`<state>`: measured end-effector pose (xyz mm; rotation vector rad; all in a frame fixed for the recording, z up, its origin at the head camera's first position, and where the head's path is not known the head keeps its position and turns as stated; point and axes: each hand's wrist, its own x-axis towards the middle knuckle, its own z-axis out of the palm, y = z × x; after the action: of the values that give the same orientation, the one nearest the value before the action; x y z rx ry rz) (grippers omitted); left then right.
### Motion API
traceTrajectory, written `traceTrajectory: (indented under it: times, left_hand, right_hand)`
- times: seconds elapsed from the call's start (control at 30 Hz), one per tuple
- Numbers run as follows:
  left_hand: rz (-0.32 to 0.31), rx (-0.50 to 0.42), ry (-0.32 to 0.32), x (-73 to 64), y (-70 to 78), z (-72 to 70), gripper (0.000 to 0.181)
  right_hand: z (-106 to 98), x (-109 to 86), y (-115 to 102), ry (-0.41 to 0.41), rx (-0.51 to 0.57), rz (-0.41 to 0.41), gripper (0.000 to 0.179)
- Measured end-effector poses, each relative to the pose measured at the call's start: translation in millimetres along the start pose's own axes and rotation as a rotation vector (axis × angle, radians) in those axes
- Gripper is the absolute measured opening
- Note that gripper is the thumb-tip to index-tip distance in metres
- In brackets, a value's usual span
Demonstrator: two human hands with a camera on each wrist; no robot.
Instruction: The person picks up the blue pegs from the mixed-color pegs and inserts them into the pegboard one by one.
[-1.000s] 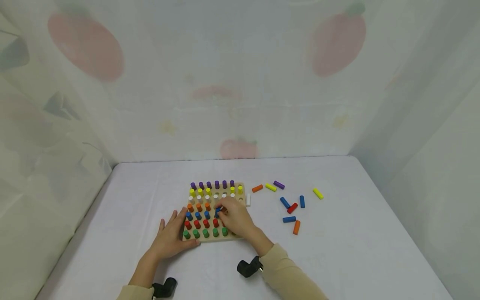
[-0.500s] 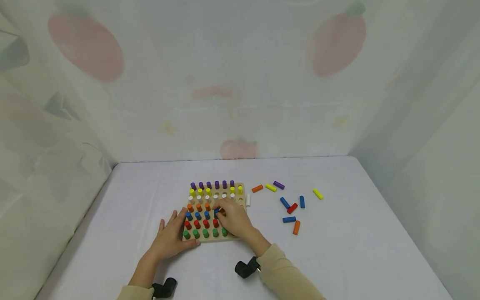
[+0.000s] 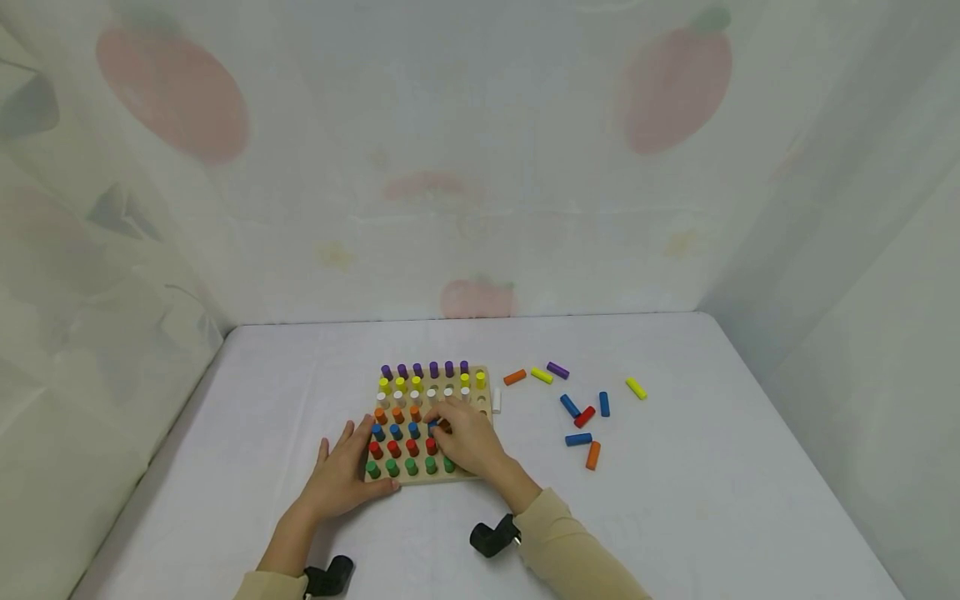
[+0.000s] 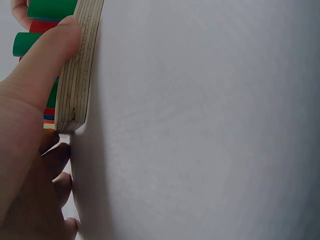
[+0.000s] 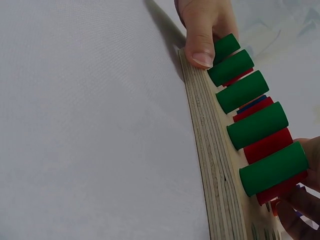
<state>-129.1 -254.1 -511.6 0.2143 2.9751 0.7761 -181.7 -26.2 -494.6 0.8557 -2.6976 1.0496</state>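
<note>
A wooden pegboard (image 3: 420,481) stands on the white-covered table, with upright pegs in rows by colour, from purple at the back to green at the front. Across its near left corner lies my left hand (image 3: 341,477), fingers stretched along the left side. Its thumb (image 4: 56,47) presses the board's front edge. My right hand (image 3: 471,437) reaches over the board's right part and pinches a blue peg (image 3: 432,427) in the blue row, beside three standing blue pegs. The hand hides several holes there. In the right wrist view, green pegs (image 5: 257,125) stand along the near edge.
Right of the board lie loose pegs: a white peg (image 3: 497,400) close by its edge, an orange peg (image 3: 515,377), a purple peg (image 3: 558,369), a red peg (image 3: 585,417), several blue ones and a far yellow peg (image 3: 636,387). A printed curtain (image 3: 480,208) hangs behind.
Over the first half second my right hand shifted slightly left with the blue peg, which now looks more upright. Since then it has barely moved. My left hand and the board stay still.
</note>
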Motion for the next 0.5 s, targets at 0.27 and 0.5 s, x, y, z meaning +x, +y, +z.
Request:
traceTrajectory:
  times: [0.27,0.5]
  left_hand:
    - [-0.002,-0.003,-0.002,0.0,0.4,-0.5,0.115]
    - [-0.001,0.000,-0.002,-0.1,0.6,-0.6,0.114]
  right_hand:
    - [0.4,-1.3,0.3,0.003,0.009,-0.004,0.012]
    - [-0.7,-1.6,0.4,0.004,0.002,-0.009,0.014]
